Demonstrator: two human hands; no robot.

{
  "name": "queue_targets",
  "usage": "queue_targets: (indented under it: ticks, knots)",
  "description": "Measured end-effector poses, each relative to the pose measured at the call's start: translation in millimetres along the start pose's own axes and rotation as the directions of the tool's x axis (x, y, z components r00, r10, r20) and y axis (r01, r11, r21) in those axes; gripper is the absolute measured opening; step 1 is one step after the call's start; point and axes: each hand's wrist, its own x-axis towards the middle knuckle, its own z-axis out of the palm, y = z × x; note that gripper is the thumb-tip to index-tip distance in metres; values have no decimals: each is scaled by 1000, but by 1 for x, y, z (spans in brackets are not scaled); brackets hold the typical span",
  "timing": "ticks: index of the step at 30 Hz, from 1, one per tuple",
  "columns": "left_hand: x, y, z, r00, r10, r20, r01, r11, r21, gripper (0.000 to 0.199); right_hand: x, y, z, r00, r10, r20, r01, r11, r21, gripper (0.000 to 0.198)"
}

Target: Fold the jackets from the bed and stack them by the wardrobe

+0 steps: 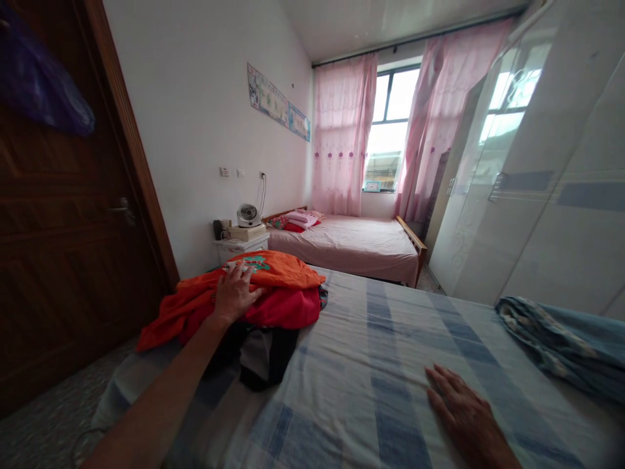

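My left hand (237,291) rests on a heap of clothes at the left end of the near bed, its fingers spread over an orange garment (288,268) with a green print. Beneath that lies a red garment (288,307), and a black and grey garment (266,358) sticks out at the bottom of the heap. Over to the right, my right hand (461,407) is low over the blue and white striped bedsheet (342,365), palm down, fingers stretched out and holding nothing. Whether its palm presses on the sheet is hidden.
A crumpled blue patterned cloth (541,339) lies on the bed's right side. Behind stand a white bedside cabinet (244,244) with a small fan (249,215) and a second bed (351,238). A wooden door (63,228) is at left, a glossy white wardrobe (517,215) at right.
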Motion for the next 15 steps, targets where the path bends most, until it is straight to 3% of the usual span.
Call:
queue_targets:
  ticks: [3,7,10,15]
  knots:
    - [12,-2,4,999,-49,15,50,996,-76,24,0,-1,0,1000,21,17,-21,1000,-12,53]
    - [39,15,2,987,-158,5,154,955,-253,18,0,-2,0,1000,24,-4,-24,1000,-12,53]
    - [54,39,-7,976,-212,-46,172,886,-431,20,-1,-2,-1,1000,8,-15,-8,1000,-2,52]
    - [49,100,-32,971,-197,-134,48,712,-701,22,0,3,2,1000,3,2,-3,1000,5,54]
